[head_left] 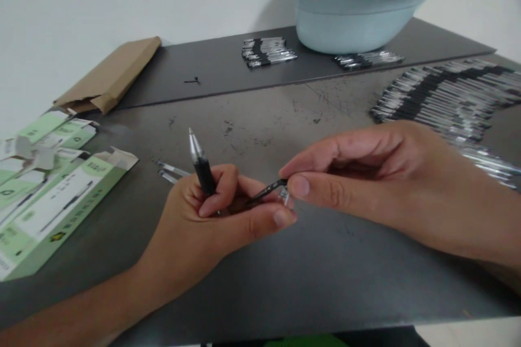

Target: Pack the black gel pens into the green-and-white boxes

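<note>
My left hand (220,211) is closed around a black-gripped pen (201,165) whose silver tip points up and away from me. My right hand (366,173) pinches a thin dark pen part (268,191) between thumb and forefinger, right at my left thumb. That part runs back into my left fingers. Both hands hover just above the dark grey table (285,119). Two clear pen pieces (171,171) lie on the table just beyond my left hand.
Green and white pen boxes (52,200) lie at the left. A brown cardboard box (109,73) sits at the back left. A light blue basin (358,0) stands at the back. Small pen bundles (266,51) and a big spread of pens (451,95) lie at the right.
</note>
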A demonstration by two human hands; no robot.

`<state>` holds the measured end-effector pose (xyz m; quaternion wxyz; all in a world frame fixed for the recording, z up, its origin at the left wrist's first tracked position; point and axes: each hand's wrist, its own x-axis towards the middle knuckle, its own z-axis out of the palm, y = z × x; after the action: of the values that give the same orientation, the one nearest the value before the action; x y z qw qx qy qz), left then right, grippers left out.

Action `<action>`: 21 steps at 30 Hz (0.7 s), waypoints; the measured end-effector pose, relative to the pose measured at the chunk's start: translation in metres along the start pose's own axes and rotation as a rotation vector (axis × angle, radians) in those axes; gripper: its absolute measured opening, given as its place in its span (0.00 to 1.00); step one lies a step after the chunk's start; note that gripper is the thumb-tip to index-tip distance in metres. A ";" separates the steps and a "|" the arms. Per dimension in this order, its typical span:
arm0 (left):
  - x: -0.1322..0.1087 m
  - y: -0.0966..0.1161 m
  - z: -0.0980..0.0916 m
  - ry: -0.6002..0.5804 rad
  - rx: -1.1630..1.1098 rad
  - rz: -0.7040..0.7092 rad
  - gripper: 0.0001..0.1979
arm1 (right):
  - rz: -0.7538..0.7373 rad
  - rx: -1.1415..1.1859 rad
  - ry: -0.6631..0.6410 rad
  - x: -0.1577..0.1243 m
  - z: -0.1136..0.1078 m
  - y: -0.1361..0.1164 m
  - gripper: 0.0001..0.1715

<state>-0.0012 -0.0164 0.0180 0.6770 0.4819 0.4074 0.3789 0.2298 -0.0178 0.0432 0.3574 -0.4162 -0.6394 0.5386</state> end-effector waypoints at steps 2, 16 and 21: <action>0.000 -0.002 0.001 -0.046 -0.021 -0.015 0.38 | -0.037 0.000 -0.026 0.001 0.000 0.002 0.05; 0.000 -0.001 0.002 -0.177 -0.160 -0.116 0.35 | -0.319 -0.073 -0.083 0.000 -0.010 0.007 0.04; 0.000 0.000 0.001 -0.171 -0.107 -0.153 0.33 | -0.217 -0.103 -0.046 0.000 -0.009 0.009 0.07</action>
<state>-0.0005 -0.0162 0.0181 0.7608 0.4432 0.3632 0.3048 0.2397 -0.0139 0.0364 0.3771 -0.3498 -0.7156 0.4727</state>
